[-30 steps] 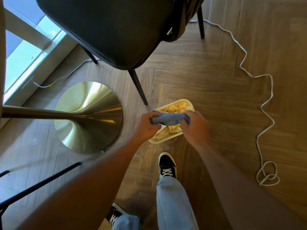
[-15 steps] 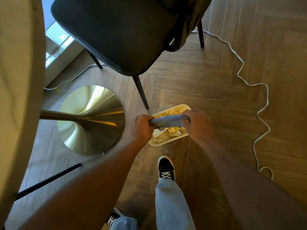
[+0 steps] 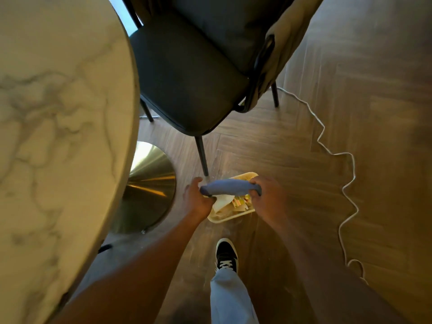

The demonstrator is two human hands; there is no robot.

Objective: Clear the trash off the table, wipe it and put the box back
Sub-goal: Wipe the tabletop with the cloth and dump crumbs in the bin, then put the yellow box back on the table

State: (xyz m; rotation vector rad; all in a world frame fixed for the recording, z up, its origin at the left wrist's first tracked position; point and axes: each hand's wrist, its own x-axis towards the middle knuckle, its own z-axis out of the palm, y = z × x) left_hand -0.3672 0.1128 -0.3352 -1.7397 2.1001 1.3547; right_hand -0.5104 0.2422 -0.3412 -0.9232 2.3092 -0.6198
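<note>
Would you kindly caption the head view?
Both hands hold a blue cloth above a trash-filled tray.

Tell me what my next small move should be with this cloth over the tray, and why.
Probably bring the blue cloth up to the marble table and start wiping. Both hands, left and right, grip its ends above the cream tray, which already sits on the floor holding the paper scraps, so wiping looks like the step left.
</note>
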